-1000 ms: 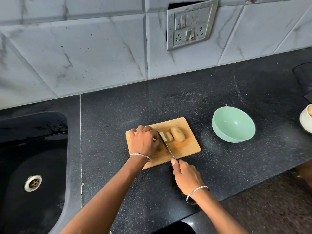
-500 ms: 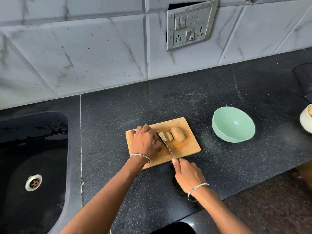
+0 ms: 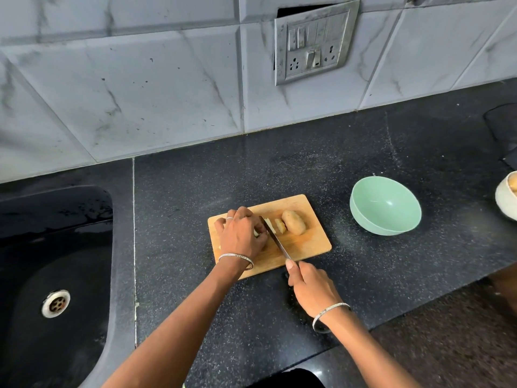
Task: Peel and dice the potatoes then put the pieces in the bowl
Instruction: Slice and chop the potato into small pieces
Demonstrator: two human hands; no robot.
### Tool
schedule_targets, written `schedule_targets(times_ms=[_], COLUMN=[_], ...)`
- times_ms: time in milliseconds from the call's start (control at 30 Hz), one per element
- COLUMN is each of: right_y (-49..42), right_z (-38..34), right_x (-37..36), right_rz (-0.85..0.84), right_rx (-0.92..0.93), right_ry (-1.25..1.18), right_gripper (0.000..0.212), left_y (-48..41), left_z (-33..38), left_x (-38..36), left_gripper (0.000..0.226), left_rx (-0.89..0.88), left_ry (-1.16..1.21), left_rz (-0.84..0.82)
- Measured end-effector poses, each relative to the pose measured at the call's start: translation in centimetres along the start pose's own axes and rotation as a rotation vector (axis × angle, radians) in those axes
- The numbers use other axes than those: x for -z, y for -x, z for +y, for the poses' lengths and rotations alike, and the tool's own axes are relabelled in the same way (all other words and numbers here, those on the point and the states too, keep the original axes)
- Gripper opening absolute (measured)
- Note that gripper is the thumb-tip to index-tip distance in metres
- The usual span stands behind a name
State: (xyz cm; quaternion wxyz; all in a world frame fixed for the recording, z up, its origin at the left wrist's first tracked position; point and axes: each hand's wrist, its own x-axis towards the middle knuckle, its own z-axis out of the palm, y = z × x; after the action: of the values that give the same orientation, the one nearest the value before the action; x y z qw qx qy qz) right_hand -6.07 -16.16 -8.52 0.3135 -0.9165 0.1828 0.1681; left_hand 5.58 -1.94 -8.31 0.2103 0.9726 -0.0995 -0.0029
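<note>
**Potato being cut on the board.**
Your left hand [image 3: 242, 236] curls its fingers over a mostly hidden potato piece [image 3: 256, 233] on the cutting board [image 3: 310, 243]. Your right hand [image 3: 310, 287] is clenched round the handle of the knife [image 3: 275, 238], whose blade lies against those fingers. Cut slices [image 3: 279, 226] and a potato chunk [image 3: 293, 222] lie right of the blade; the green bowl [image 3: 386, 205] stands apart, farther right.

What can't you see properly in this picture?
Head view only:
The potato piece being cut: mostly covered by the left hand.
The knife handle: hidden inside the right hand.
The white bowl: cut off by the right edge, contents unclear.
</note>
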Motion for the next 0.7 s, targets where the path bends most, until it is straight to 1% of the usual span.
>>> schedule_targets(times_ms=[100,200,300,367,500,567,633,700], right_y=[-0.1,-0.2,-0.2,-0.1,0.3,0.4,0.3,0.3], right_z=[-0.4,-0.6,-0.7,-0.8,-0.7,-0.4,-0.1,0.2], right_x=[0.3,0.5,0.3,0.2,-0.3,-0.3,-0.1,0.2], right_rz=[0.054,0.098,0.085,0.056,-0.006,0.008,0.037,0.077], right_rx=[0.0,-0.019,-0.041,-0.043,0.022,0.044,0.044,0.038], right_ry=[-0.009,0.057,0.101,0.092,0.054,0.032,0.024,0.025], right_gripper=[0.052,0.045,0.043,0.043,0.044,0.048,0.049,0.048], left_y=[-0.3,-0.5,-0.3,-0.3,-0.3,-0.2,-0.1,-0.1], left_z=[0.4,0.6,0.2,-0.3,-1.2,-1.3,-1.2,-0.9], left_x=[-0.2,-0.3,0.1,0.4,0.9,1.2,1.3,1.3], left_gripper=[0.008,0.011,0.016,0.014,0.014,0.017,0.015,0.015], left_rx=[0.008,0.019,0.048,0.059,0.089,0.109,0.115,0.084], left_ry=[-0.02,-0.05,-0.034,-0.029,-0.009,0.009,0.06,0.08], left_rz=[-0.01,-0.003,0.054,0.082,0.079,0.136,0.18,0.196])
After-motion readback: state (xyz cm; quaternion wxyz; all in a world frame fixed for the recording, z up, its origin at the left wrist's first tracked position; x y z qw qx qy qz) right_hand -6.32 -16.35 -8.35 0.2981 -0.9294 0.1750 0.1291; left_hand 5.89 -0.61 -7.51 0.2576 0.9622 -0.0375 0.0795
